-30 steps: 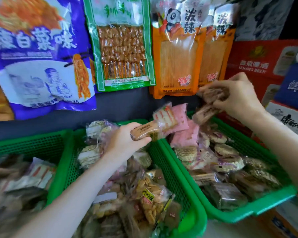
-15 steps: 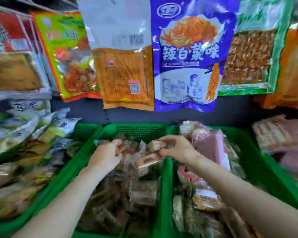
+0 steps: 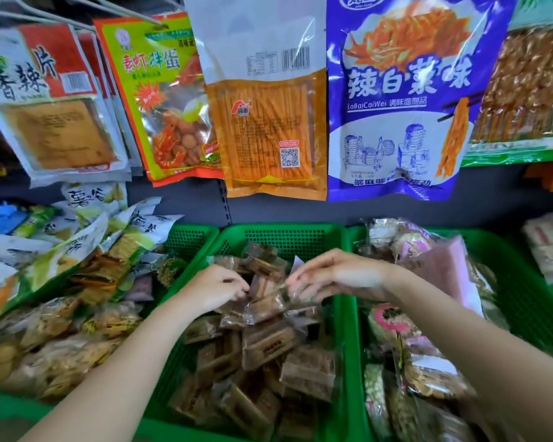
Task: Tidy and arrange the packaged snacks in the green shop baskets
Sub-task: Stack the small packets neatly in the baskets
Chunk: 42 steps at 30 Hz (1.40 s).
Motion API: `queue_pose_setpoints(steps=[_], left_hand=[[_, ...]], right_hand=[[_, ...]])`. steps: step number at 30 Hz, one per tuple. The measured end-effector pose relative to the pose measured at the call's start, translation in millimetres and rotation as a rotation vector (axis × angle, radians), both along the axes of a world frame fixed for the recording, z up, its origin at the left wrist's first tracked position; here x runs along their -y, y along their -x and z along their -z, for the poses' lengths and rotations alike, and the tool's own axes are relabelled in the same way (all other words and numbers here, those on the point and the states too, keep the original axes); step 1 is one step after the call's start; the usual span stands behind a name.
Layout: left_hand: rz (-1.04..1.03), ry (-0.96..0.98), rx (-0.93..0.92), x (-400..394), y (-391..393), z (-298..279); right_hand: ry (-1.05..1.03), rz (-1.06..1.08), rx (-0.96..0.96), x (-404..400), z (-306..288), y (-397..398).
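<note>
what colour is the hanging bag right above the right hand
Purple-blue with white lettering, bag above the right hand, head view.

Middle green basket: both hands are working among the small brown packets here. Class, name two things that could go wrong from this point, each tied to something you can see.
1. The brown packets lie heaped and tilted in the middle basket, so shifting one may topple others.
2. The right hand reaches in beside the pink packet leaning in the next basket; the forearm could knock it over.
3. The left hand has only a fingertip grip on crinkly wrapping, which might slip.
</note>
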<state>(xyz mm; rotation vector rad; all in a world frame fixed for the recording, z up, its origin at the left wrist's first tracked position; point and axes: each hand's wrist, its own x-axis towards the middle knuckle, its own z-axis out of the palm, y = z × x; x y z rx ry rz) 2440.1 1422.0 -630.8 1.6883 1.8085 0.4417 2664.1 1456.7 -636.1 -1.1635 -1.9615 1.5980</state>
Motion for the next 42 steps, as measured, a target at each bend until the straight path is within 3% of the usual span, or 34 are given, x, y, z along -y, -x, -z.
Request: queue_pose_setpoints(steps=[2, 5, 8, 11, 17, 20, 23, 25, 31, 33, 36, 39, 42], left_hand=[[-0.007, -0.104, -0.074, -9, -6, 2], [0.044, -0.164, -0.057, -17, -22, 2], [0.172, -0.056, -0.169, -26, -38, 7], [0.148, 0.047, -0.269, -41, -39, 12], [0.153, 0.300, -0.547, -79, -37, 20], [0.155, 0.343, -0.537, -89, -41, 27], [0.098, 0.413, -0.395, -92, -43, 29], [0.062, 0.370, -0.413, -91, -39, 36], [0.053, 0.191, -0.455, -85, -29, 40], [0.077, 0.133, -0.367, -83, -26, 28], [0.090, -0.069, -0.089, -76, -16, 5], [0.139, -0.301, -0.145, -61, -12, -20], [0.153, -0.377, -0.229, -46, -13, -34]], right_hand=[[-0.014, 0.168, -0.091, -9, 1, -8], [-0.098, 0.342, 0.001, -20, 6, -21], [-0.224, 0.283, 0.267, -37, 18, -15], [-0.317, 0.192, 0.523, -54, 29, 13], [-0.298, 0.109, 0.738, -83, 67, 45], [-0.303, 0.112, 0.707, -86, 71, 42], [-0.457, 0.141, 0.654, -74, 55, 37], [-0.530, 0.182, 0.646, -64, 43, 31], [-0.891, 0.641, 0.473, -44, 13, -6], [-0.902, 0.739, 0.406, -38, 0, -19], [-0.852, 0.824, 0.366, -29, -15, -38], [-0.719, 0.759, 0.131, -12, -22, -54], [-0.548, 0.558, -0.058, 8, -28, -67]])
